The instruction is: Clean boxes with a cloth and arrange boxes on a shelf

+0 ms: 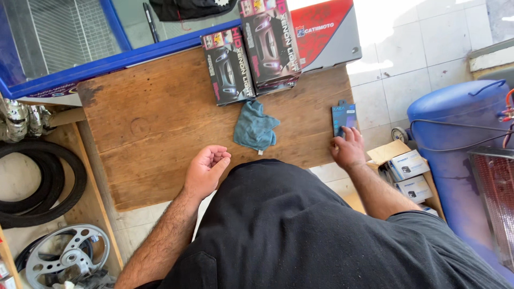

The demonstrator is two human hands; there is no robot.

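Note:
My left hand (206, 169) rests palm up on the wooden table (155, 134), fingers loosely curled and holding nothing. My right hand (348, 150) lies at the table's right edge with its fingertips on a small dark blue packet (344, 116). A crumpled blue-grey cloth (256, 127) lies between the two hands, a little farther back. Behind the cloth stand two dark printed boxes (251, 53) showing car headlights, one leaning on the other.
A red and grey case (326, 32) sits behind the boxes. A blue-framed glass cabinet (64, 37) is at the back left. Rubber tyres (37, 182) and a metal wheel part (67, 257) lie at the left. A blue tank (455, 134) and a carton of small boxes (407, 171) stand at the right.

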